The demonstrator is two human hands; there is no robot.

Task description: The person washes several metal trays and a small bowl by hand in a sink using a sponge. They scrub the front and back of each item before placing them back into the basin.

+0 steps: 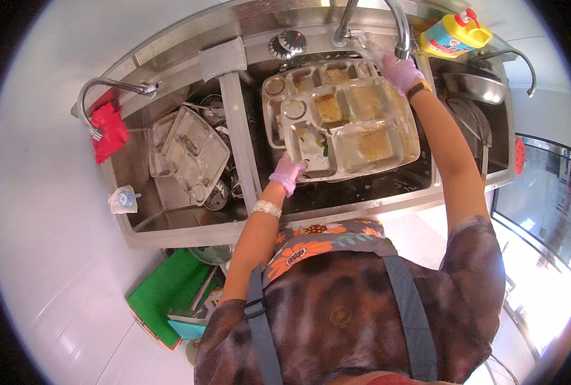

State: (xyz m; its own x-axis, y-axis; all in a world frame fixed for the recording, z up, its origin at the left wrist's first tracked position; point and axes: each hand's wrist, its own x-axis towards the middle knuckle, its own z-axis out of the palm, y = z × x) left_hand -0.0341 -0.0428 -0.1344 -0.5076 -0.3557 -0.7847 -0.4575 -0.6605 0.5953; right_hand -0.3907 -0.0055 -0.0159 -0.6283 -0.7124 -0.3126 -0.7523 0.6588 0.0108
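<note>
A steel compartment tray (394, 138) with yellowish sauce and green scraps lies over the middle sink basin. It rests on another steel tray (274, 102), whose rim shows at its left and far side. My left hand (288, 174), in a thin pink glove, grips the near left corner of the top tray. My right hand (399, 72), gloved in pink too, is at the far right beside the curved tap (401, 38). Its fingers reach toward the tap's base and look smeared, so their grip is unclear.
Dirty trays (199, 151) and steel bowls sit in the left basin. A metal pan (474, 88) is in the right one. Round scrubbers (292, 42), a grey sponge pad (223, 59) and a yellow pump bottle (452, 35) stand around the ledge. A red cloth (109, 131) hangs left.
</note>
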